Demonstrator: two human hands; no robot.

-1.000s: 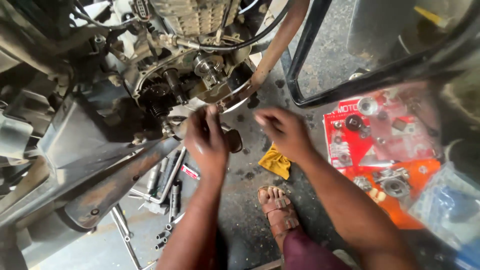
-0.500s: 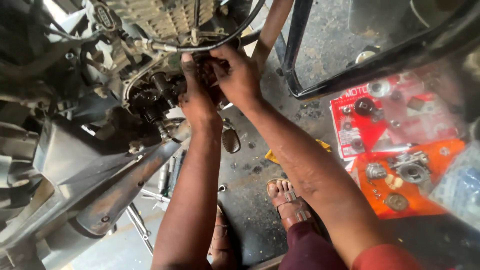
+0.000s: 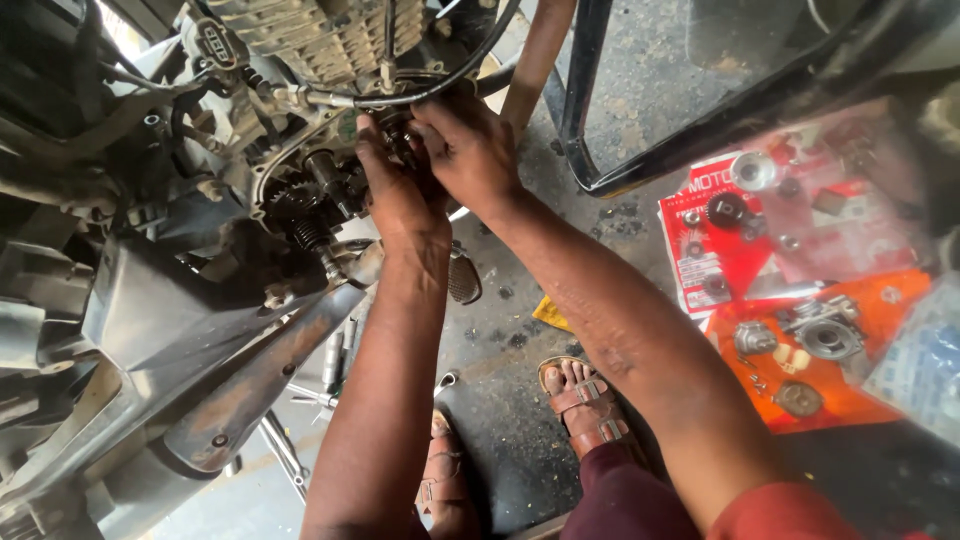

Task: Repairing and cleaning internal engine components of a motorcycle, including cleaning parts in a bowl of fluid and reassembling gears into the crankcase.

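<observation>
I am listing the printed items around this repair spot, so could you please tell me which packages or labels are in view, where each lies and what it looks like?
Red printed card sheet: flat on the floor at right, rectangular, red with white areas, small metal parts lying on it.
Orange sheet: below the red one, flat, plain orange, holding metal engine parts.
Clear plastic bag: far right edge, see-through with bluish print, blurred.
Both hands are at the engine, away from these.

Hidden bits, cut-offs & blur
Your left hand (image 3: 400, 195) and right hand (image 3: 470, 150) cover whatever's betw. the fingertips in the engine (image 3: 300, 190), so you can't tell what they grip. Engine top is cut off by the frame edge. Parts (image 3: 800, 330) on the orange sheet (image 3: 850, 400) are too small & blurred to ID.
</observation>
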